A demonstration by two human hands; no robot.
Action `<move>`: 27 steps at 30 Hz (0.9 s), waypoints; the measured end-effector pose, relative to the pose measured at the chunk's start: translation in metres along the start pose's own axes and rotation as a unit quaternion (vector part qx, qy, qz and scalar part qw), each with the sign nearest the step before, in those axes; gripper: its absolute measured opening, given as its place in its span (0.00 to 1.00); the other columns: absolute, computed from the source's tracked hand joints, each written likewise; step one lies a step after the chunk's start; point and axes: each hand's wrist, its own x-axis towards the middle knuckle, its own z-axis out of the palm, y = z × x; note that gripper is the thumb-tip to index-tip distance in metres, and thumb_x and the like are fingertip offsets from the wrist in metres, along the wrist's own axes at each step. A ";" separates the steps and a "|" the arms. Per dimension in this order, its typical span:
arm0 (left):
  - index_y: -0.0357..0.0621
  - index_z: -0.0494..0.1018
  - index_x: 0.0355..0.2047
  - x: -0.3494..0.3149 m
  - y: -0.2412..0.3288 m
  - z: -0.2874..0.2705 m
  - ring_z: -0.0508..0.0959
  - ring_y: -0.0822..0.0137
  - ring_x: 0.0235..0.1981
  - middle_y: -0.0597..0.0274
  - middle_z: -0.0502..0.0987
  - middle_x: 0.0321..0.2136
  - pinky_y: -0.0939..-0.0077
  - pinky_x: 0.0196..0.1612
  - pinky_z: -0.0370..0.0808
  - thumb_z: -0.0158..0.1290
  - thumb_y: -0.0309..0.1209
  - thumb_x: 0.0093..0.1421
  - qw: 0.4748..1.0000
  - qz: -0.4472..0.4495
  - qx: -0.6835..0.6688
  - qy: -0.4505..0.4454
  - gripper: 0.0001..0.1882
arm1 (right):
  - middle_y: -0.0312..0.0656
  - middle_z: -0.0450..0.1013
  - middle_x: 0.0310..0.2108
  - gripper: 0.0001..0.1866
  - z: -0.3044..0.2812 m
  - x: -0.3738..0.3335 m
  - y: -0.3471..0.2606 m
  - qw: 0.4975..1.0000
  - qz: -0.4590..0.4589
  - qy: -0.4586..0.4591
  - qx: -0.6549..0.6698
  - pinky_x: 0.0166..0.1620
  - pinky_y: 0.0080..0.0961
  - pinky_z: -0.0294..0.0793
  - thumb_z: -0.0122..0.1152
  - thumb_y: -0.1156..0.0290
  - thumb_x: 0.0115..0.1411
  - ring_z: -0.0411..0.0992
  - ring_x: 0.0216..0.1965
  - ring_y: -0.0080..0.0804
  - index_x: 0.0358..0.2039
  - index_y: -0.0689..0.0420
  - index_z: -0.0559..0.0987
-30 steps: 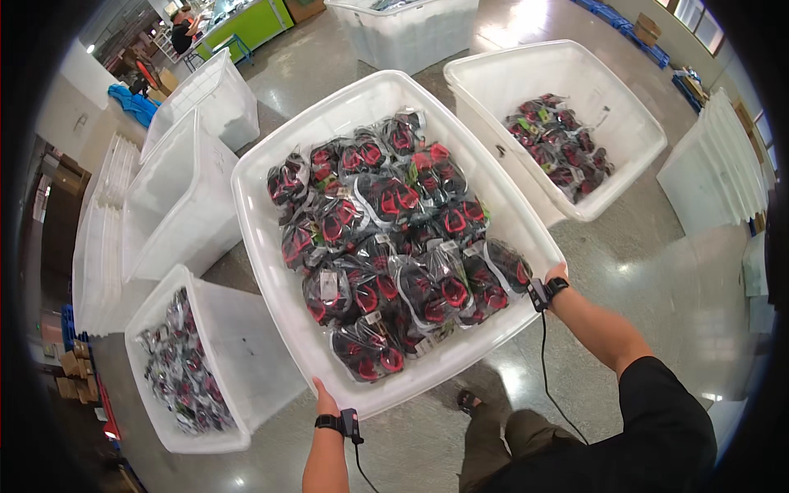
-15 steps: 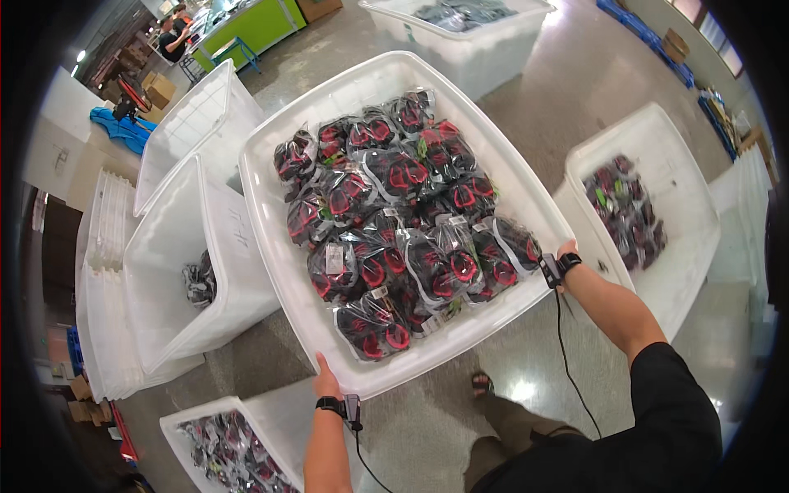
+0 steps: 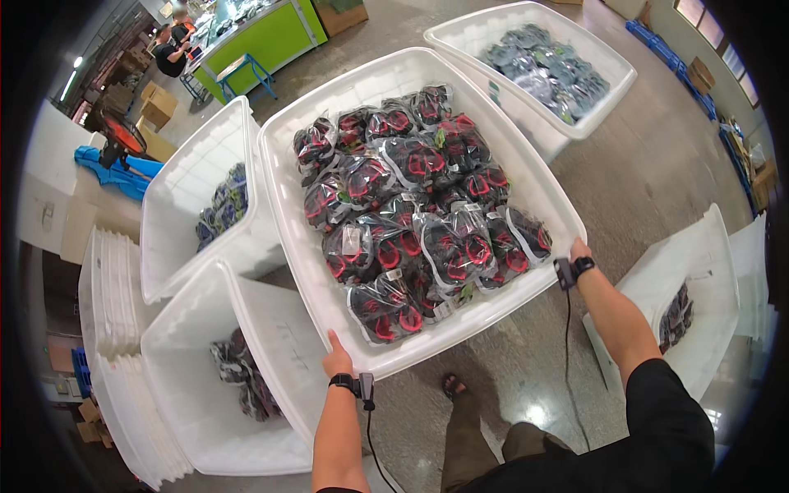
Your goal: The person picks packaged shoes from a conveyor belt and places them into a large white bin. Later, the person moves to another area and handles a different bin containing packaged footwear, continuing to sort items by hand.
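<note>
In front of me is a large white plastic tub (image 3: 481,327) with rounded corners, gripped at its near end by both hands. My left hand (image 3: 338,361) is closed on the near left corner, thumb on the rim and the other fingers mostly hidden. At the near right corner my right hand (image 3: 580,251) is likewise closed on the rim. Inside the tub lie several rows of black-and-red shoes (image 3: 423,160) in clear plastic bags. Both wrists wear black straps with small devices and cables.
White bins crowd the left: one with bagged blue items (image 3: 223,209), another with dark bagged shoes (image 3: 245,374). A bin of grey-blue bagged items (image 3: 551,70) stands ahead right, another bin (image 3: 690,279) at right. Farther off are a green workbench (image 3: 255,49), a blue stool (image 3: 246,74) and people.
I have walked forward with the tub still in my hands. The side bins have slid toward the lower edge, and the grey-blue items ahead right show more fully.
</note>
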 end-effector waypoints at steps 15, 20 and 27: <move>0.14 0.77 0.37 -0.023 -0.077 -0.098 0.81 0.45 0.38 0.35 0.82 0.36 0.52 0.45 0.76 0.50 0.77 0.57 0.998 -0.013 -0.011 0.060 0.58 | 0.67 0.76 0.52 0.43 -0.017 -0.125 0.131 0.981 -0.064 0.181 0.016 0.58 0.49 0.72 0.52 0.36 0.67 0.75 0.55 0.64 0.54 0.73 0.75; 0.12 0.76 0.42 -0.022 -0.074 -0.102 0.81 0.48 0.39 0.38 0.82 0.39 0.54 0.46 0.77 0.54 0.76 0.55 0.996 -0.060 -0.060 0.018 0.59 | 0.68 0.75 0.53 0.44 -0.018 -0.118 0.136 0.972 -0.137 0.192 -0.017 0.58 0.50 0.72 0.51 0.36 0.67 0.75 0.55 0.65 0.55 0.74 0.74; 0.11 0.75 0.44 -0.036 -0.076 -0.120 0.81 0.36 0.45 0.27 0.81 0.43 0.52 0.52 0.74 0.51 0.76 0.58 0.996 -0.048 0.015 0.080 0.59 | 0.69 0.76 0.51 0.44 -0.021 -0.123 0.143 0.975 -0.074 0.192 -0.088 0.57 0.49 0.73 0.49 0.36 0.68 0.75 0.54 0.65 0.54 0.75 0.74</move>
